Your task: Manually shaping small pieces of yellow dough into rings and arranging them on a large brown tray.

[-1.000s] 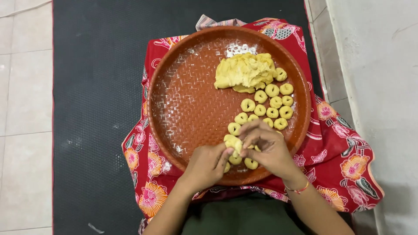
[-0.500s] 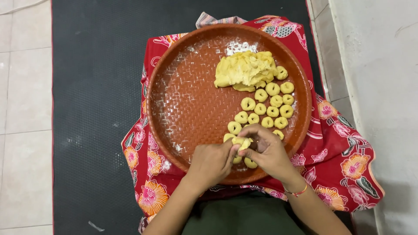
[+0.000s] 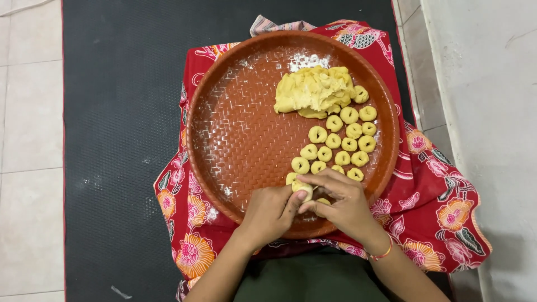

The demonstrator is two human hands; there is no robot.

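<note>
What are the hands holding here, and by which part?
Both hands pinch one small yellow dough piece over the near rim of the tray: left hand fingers on its left side, right hand fingers over its top and right.

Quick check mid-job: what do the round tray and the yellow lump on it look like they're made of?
Round tray: probably moulded plastic, reddish-brown, with a woven-pattern surface that catches light; possibly lacquered. Yellow lump: soft dough, matte and ragged-edged, same stuff as the small rings and the piece between both hands.
</note>
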